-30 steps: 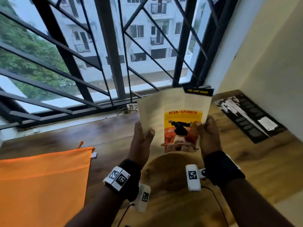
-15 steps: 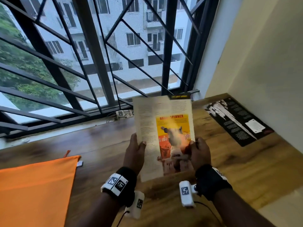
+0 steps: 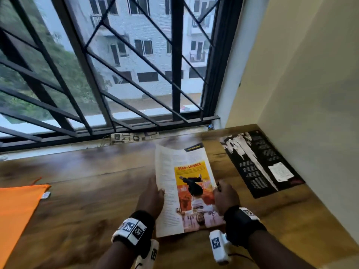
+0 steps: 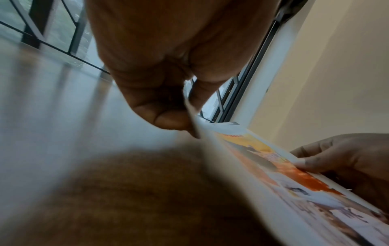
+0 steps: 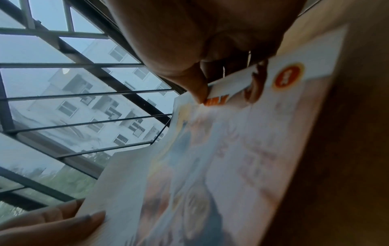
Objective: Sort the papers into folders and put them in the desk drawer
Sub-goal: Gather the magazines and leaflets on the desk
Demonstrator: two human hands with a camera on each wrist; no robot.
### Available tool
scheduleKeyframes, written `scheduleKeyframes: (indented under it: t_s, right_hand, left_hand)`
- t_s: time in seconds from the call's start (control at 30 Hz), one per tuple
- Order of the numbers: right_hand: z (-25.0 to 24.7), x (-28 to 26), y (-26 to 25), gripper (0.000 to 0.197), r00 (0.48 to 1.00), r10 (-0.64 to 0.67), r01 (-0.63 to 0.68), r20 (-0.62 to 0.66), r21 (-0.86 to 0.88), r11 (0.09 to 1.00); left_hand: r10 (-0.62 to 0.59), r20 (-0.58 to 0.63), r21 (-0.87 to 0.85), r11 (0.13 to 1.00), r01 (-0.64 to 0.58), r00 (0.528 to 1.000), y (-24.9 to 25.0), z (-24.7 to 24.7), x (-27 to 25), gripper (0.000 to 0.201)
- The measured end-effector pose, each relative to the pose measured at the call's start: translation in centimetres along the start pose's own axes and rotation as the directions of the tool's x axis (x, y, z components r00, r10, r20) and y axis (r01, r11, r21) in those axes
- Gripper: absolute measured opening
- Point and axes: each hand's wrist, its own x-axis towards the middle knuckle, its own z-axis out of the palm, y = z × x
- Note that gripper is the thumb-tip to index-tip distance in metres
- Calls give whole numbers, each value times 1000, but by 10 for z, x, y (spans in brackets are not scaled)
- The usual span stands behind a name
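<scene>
Printed sheet [image 3: 186, 191] held low over the wooden desk [image 3: 87, 191], just left of the black leaflet [image 3: 258, 164], probably so it can be read and sorted. Left hand [image 3: 150, 197] pinches its left edge, thumb on top; right hand [image 3: 226, 197] pinches the right edge, fingers curled beneath. Orange folder [image 3: 17, 214] lies well left of the sheet.

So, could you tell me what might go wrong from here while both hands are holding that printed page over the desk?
1. The left hand and right hand only pinch the printed page by its side edges; it already bows, so it could crease or slip.
2. Laid down here, it may land near the black sheet and the two could get mixed up.
3. The orange folder lies far to the left, so the thin page would face a long carry.
</scene>
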Motion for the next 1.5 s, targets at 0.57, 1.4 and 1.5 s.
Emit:
scheduleKeyframes:
  t_s: [0.57, 1.4, 1.5]
  right_hand:
    - [-94, 77, 68, 53, 999, -38, 32, -10, -375, 926]
    - [-102, 44, 121, 70, 978, -84, 169, 191, -485, 858]
    - [-106, 45, 122, 70, 977, -79, 158, 197, -430, 889]
  left_hand:
    - [70, -215, 568, 821, 66, 974, 26, 3, 26, 73]
    - [247, 343, 691, 587, -422, 906, 208, 168, 164, 71]
    - [149, 341, 710, 607, -358, 928, 210, 185, 180, 79]
